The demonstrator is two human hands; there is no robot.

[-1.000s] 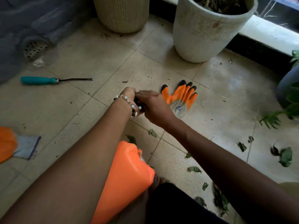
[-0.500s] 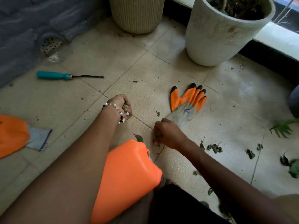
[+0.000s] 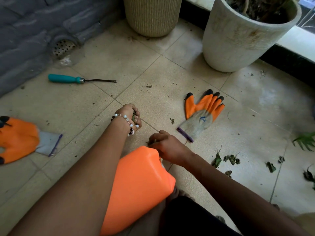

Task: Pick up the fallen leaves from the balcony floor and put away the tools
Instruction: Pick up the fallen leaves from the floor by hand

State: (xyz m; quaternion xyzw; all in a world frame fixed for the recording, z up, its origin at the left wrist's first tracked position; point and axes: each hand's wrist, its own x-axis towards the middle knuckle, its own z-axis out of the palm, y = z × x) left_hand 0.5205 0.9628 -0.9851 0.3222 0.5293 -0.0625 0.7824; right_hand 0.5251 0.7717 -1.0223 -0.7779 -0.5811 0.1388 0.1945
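Left hand: the left hand, wearing a beaded bracelet, is sitting near the centre of the view with its fingers curling into a fist around a clump of green leaves.
Right hand: the right hand is reaching down to the floor at about 5 o'clock from the left hand, fingers bending and pinching at a small leaf scrap just beside the orange container; how firmly they are gripping it I cannot tell.
Fallen leaves: loose leaves are lying on the tiles at 3 to 4 o'clock from the right hand, with one small bit lying between the left hand and the glove.
Glove: an orange and grey glove is lying flat at 2 o'clock from the right hand, apart from both hands.
Second glove: another orange glove is lying at the 9 o'clock edge of the view.
Tool: a teal-handled hand tool is lying at 10 o'clock from the left hand, well apart from it, near the floor drain.
Pots: a ribbed beige pot is standing at 12 o'clock and a white pot at 1 o'clock.
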